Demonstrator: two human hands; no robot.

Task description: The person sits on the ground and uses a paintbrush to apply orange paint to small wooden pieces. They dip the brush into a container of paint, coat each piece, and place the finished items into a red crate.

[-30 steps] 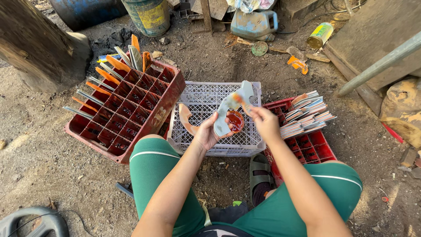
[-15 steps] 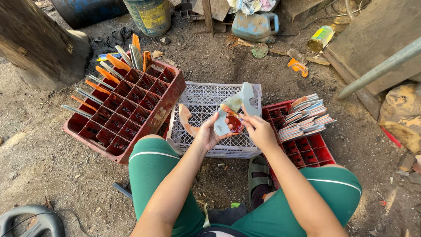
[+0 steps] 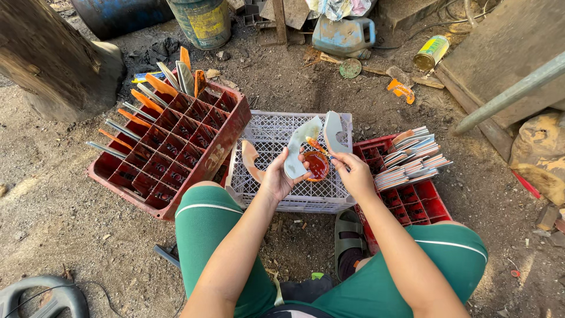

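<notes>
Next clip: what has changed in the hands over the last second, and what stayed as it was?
The two pale curved pieces, earlier close together, are now spread apart: the left hand holds one piece by the small red dish, and the right hand has drawn the other piece to the right. Both hands kept their grip. The red compartment crate, the white crate and the stacked pieces stayed put.

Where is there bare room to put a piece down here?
The white crate is mostly bare mesh beyond the hands. The left red crate has open cells near the knee; its far edge is packed with pieces. The right red crate is crowded under the stack.
</notes>
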